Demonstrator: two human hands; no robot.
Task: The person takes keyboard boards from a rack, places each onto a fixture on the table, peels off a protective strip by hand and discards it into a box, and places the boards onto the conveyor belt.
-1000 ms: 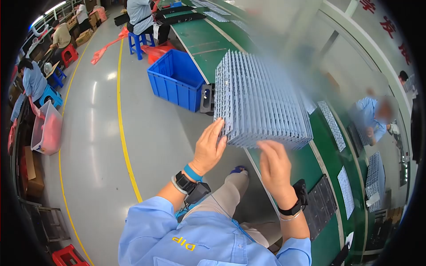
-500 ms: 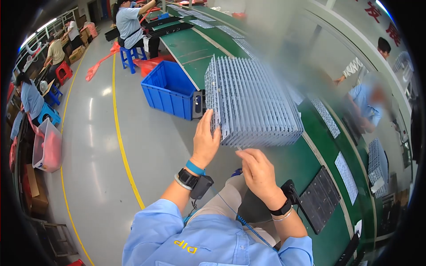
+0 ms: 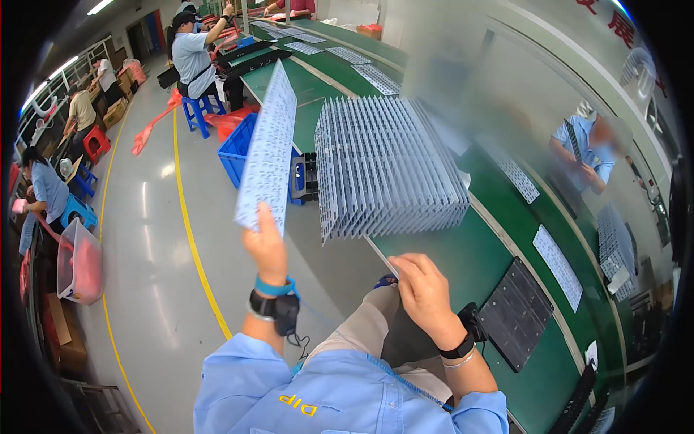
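Note:
My left hand grips the lower end of a long, pale circuit board panel dotted with small parts, held up and tilted to the left of the rack. A dense row of similar panels stands on edge in the rack, above the green bench's near edge. My right hand hovers below the rack's near side, apart from it; its fingers are bent and close together, with nothing visible in them.
A blue bin stands behind the raised panel. On the green bench lies a black plate. Loose panels lie along the line. A co-worker sits at the far left of the bench; another person is across it.
My left hand has moved left from the rack's side, now with one panel raised in it. My right hand has come away from the rack's lower edge, staying nearly in place.

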